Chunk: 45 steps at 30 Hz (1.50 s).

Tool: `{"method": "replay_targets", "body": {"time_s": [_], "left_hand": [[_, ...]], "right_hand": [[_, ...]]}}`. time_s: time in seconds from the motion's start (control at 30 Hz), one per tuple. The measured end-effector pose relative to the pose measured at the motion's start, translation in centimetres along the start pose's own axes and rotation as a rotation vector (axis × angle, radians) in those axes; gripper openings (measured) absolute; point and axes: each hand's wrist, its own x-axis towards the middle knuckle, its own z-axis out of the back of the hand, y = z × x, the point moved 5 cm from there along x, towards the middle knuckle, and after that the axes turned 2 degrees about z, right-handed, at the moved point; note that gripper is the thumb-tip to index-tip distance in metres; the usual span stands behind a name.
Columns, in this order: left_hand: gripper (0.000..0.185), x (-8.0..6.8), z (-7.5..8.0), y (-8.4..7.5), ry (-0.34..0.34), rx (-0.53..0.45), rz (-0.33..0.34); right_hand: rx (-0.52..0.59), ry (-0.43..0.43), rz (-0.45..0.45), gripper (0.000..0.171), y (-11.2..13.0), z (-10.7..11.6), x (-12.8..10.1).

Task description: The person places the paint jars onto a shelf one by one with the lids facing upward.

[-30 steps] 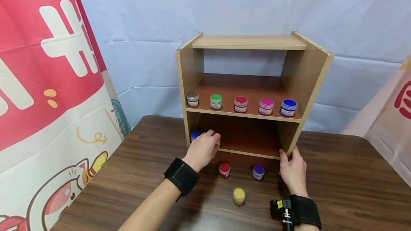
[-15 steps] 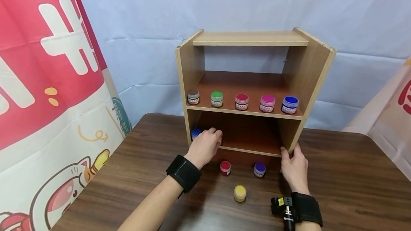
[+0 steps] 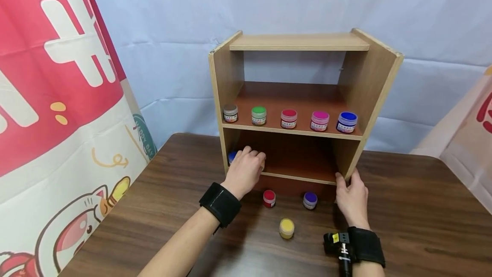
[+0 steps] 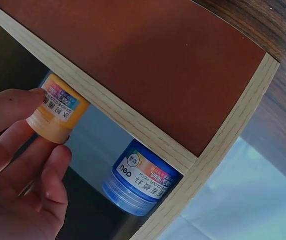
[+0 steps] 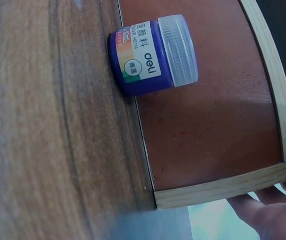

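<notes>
My left hand (image 3: 244, 171) is at the lower shelf of a small wooden shelf unit (image 3: 300, 47). Its thumb and fingers hold an orange paint jar (image 4: 57, 107), which stands at the shelf's front edge in the left wrist view. Beside that jar, near the left side panel, is a blue paint jar (image 4: 141, 176), partly hidden by the hand in the head view. My right hand (image 3: 352, 198) grips the lower front of the right side panel (image 3: 378, 97), thumb inside and fingers outside. A purple paint jar (image 5: 148, 59) stands on the table close to that hand.
Red (image 3: 269, 198) and yellow (image 3: 286, 228) paint jars stand on the table (image 3: 415, 221) before the unit. Along the upper shelf's front edge runs a row of several jars, from a grey-brown one (image 3: 230, 113) to a blue one (image 3: 347, 122). Curtains hang behind and at both sides.
The head view has shifted slightly, so the scene sits a little higher in it. Both hands keep their places at the shelf unit, and the jars stand where they were.
</notes>
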Motion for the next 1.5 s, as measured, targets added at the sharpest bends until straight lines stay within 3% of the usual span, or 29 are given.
{"method": "replay_targets", "body": {"time_s": [0.23, 1.5], "left_hand": [[0.007, 0.39, 0.25, 0.04, -0.001, -0.018, -0.005], [0.012, -0.41, -0.12, 0.26, 0.011, -0.025, -0.037]], "right_hand": [[0.005, -0.015, 0.018, 0.035, 0.16, 0.14, 0.46], [0.004, 0.000, -0.015, 0.038, -0.22, -0.09, 0.19]]}}
